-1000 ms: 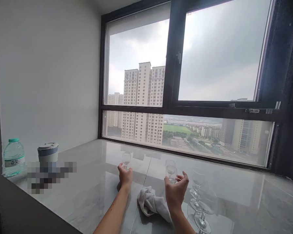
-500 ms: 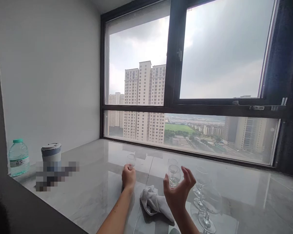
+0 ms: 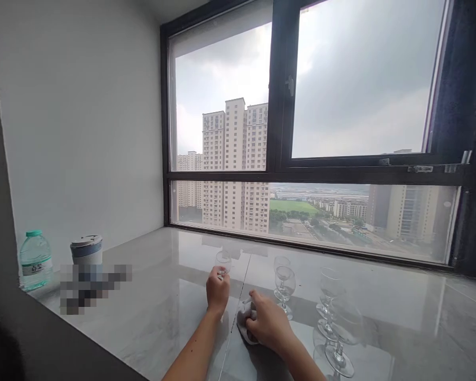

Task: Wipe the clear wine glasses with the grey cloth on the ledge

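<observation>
My left hand [image 3: 218, 291] is closed around the lower part of a small stemmed glass [image 3: 223, 259], whose clear bowl shows above the fingers. To its right, my right hand [image 3: 267, 320] grips a light grey cloth [image 3: 244, 320], bunched under the fingers and partly hidden by them. Just beyond the right hand stand two stemmed glasses, the nearer one [image 3: 285, 283] overlapping the farther one [image 3: 280, 261]. More stemmed glasses stand upright to the right of my right forearm, the biggest [image 3: 344, 323] closest to me.
A clear plastic bottle with a green cap [image 3: 35, 259] and a lidded paper cup [image 3: 87, 251] stand at the far left, beside a pixelated patch. The glossy tiled ledge [image 3: 162, 312] runs back to a dark-framed window [image 3: 218, 176]. Its front edge slopes down at the left.
My right hand has come down from its open pose near the two glasses and closed on the cloth, bunching it. My left hand, with its glass, sits slightly farther right in view.
</observation>
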